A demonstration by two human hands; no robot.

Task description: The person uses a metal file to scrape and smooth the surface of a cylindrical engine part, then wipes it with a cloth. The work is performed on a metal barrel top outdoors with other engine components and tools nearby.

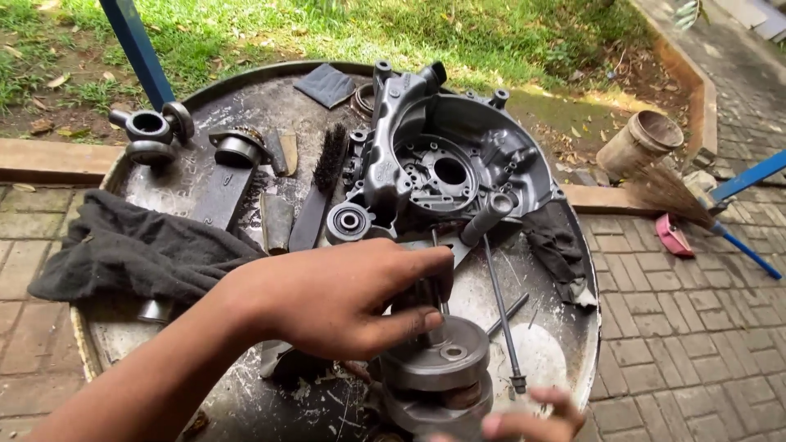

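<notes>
Lower centre of frame: my left hand (344, 299) grips the thin shaft rising from a grey steel crankshaft assembly with round flywheel discs (438, 376). My right hand (532, 419) is pressed to its lower disc (grip unclear, mostly cut off). Grey cast-aluminium engine casing (458, 160) sits above on the round, stained metal worktop (548, 286).

Round metal bench (565, 327), scratched and stained with white marks. On it: grey engine casing (458, 164) at the far side, wire brush (321, 184), dark cloth (135, 250) hanging over the left rim, long thin rod (501, 315), crankshaft (438, 376) at the near edge.
</notes>
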